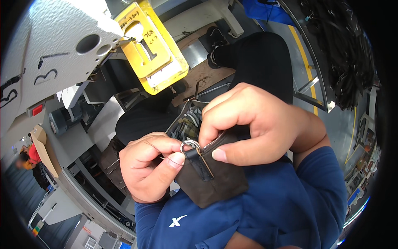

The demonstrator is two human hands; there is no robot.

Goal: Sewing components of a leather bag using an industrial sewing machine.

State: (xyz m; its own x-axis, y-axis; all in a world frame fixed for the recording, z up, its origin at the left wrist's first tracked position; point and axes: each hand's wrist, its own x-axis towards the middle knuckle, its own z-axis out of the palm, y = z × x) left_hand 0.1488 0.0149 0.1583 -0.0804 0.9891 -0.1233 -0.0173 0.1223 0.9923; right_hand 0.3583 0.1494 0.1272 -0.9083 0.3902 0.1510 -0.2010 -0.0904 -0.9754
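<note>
A dark brown pouch point(213, 189) rests against my lap and front, with a zipper point(214, 140) along its open top and a striped lining point(187, 124) showing inside. At its end a black tab point(199, 166) holds a round silver metal ring point(190, 145). My left hand point(150, 164) pinches the pouch's edge beside the ring, thumb and forefinger together; a thin dark thread point(154, 146) crosses its fingers. From the other side, my right hand point(253, 126) grips the pouch by the zipper, thumb outside and fingers over the edge. Its fingertips are partly hidden.
A white machine point(54, 50) stands at the upper left, with yellow templates point(153, 50) hanging from it. At the upper right, a rack point(317, 89) carries a bundle of black straps point(340, 54). Another person point(33, 159) is far off at the left.
</note>
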